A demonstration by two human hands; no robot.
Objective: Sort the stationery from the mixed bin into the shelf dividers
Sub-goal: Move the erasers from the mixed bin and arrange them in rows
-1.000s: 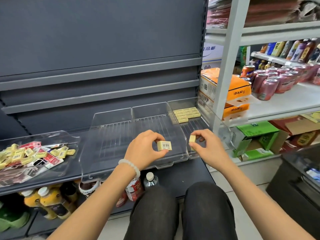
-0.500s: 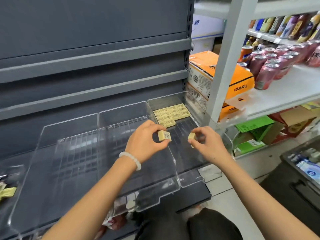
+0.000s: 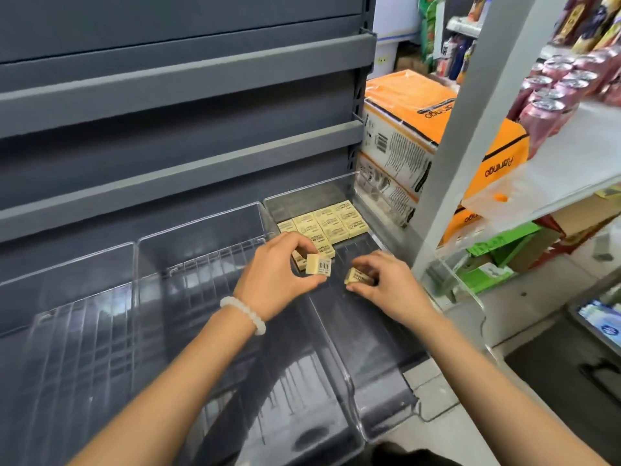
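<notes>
A person kneels at a grey shop shelf fitted with clear plastic dividers point(image 3: 302, 203). Their left hand point(image 3: 279, 274), a white bead bracelet point(image 3: 243, 314) on its wrist, pinches a small cream eraser with a barcode label point(image 3: 318, 265) between thumb and fingertips. Their right hand point(image 3: 386, 280) pinches a second cream eraser point(image 3: 358, 276) just to its right. Both erasers hover over the rightmost divider, at the near edge of the neat rows of matching erasers point(image 3: 331, 222) lying at its far end. The two dividers to the left look empty. Orange cartons point(image 3: 433, 129) and drink cans point(image 3: 551, 95) fill the white shelving on the right.

The risk, I judge, is in setting down: a careless release could knock the packed rows askew, or leave an eraser crooked.
</notes>
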